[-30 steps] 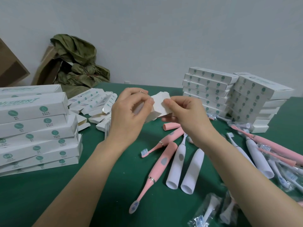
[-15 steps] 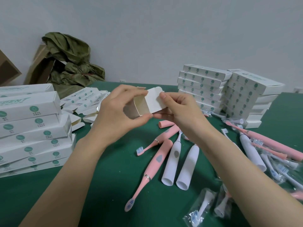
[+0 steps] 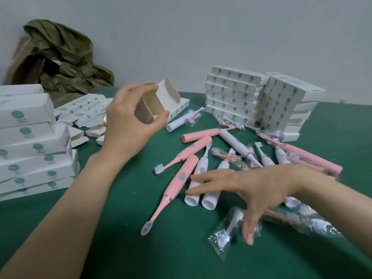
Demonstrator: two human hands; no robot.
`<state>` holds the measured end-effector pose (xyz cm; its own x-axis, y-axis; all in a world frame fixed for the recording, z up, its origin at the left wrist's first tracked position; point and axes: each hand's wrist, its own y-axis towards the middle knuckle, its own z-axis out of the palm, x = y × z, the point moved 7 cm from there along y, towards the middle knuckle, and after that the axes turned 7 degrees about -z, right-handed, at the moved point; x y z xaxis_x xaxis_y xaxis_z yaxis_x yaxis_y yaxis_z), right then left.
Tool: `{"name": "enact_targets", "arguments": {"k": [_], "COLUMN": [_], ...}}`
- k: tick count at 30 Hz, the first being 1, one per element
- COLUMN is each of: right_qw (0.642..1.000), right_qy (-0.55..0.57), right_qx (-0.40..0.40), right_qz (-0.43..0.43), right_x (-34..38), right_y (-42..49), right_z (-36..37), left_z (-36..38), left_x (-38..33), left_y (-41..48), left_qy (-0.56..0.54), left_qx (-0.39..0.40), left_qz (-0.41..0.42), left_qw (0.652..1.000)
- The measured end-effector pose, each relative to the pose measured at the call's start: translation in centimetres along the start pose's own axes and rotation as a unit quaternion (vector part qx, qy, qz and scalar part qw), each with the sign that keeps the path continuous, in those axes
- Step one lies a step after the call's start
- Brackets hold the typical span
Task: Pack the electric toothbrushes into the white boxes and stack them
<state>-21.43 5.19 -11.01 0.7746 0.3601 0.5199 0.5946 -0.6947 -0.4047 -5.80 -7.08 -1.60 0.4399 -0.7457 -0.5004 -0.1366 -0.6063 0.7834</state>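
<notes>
My left hand (image 3: 128, 121) holds an opened white box (image 3: 159, 99) in the air, its open end facing me and the flap up. My right hand (image 3: 255, 188) is low over the green table with fingers spread, just above two white toothbrush handles (image 3: 201, 188) and touching a bagged brush head (image 3: 227, 232). A pink toothbrush (image 3: 177, 184) lies beside the white handles. More pink and white toothbrushes (image 3: 241, 150) lie scattered across the table's middle and right.
Stacks of packed white boxes stand at the left (image 3: 30, 141) and at the back right (image 3: 257, 97). Flat, unfolded boxes (image 3: 84, 111) lie behind my left hand. A crumpled green bag (image 3: 66, 63) leans on the wall. The green table (image 3: 124, 238) is bare near me.
My right hand let go of the box and dropped down to the toothbrushes. My left hand now holds the opened box alone, slightly higher and to the left.
</notes>
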Motion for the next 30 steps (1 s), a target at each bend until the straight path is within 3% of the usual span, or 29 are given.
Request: {"name": "enact_targets", "arguments": {"k": [2, 5, 9, 21, 25, 30], "right_qw": [0.999, 0.987, 0.966, 0.942, 0.942, 0.885], "right_qy": [-0.043, -0.074, -0.045, -0.125, -0.047, -0.015], "right_qx": [-0.027, -0.142, -0.255, -0.311, -0.331, -0.460], "right_qz": [0.006, -0.011, -0.021, 0.033, 0.016, 0.072], "right_x": [-0.6, -0.8, -1.6, -2.8, -3.5, -6.1], "right_y": [0.2, 1.4, 3.4, 8.5, 5.3, -1.1], "right_z": [0.6, -0.3, -1.5, -5.3, -5.8, -7.3], "left_z": [0.2, 0.3, 0.1, -0.2, 0.0, 0.5], "left_x": [0.0, -0.1, -0.2, 0.3, 0.2, -0.1], "left_y": [-0.1, -0.2, -0.2, 0.1, -0.1, -0.3], "left_qy": [0.003, 0.005, -0.006, -0.001, 0.001, -0.004], "left_qx": [0.009, 0.015, 0.002, -0.002, 0.003, 0.011], "left_qz": [0.002, 0.005, 0.002, -0.005, -0.003, 0.001], "left_qw": [1.000, 1.000, 1.000, 1.000, 1.000, 1.000]}}
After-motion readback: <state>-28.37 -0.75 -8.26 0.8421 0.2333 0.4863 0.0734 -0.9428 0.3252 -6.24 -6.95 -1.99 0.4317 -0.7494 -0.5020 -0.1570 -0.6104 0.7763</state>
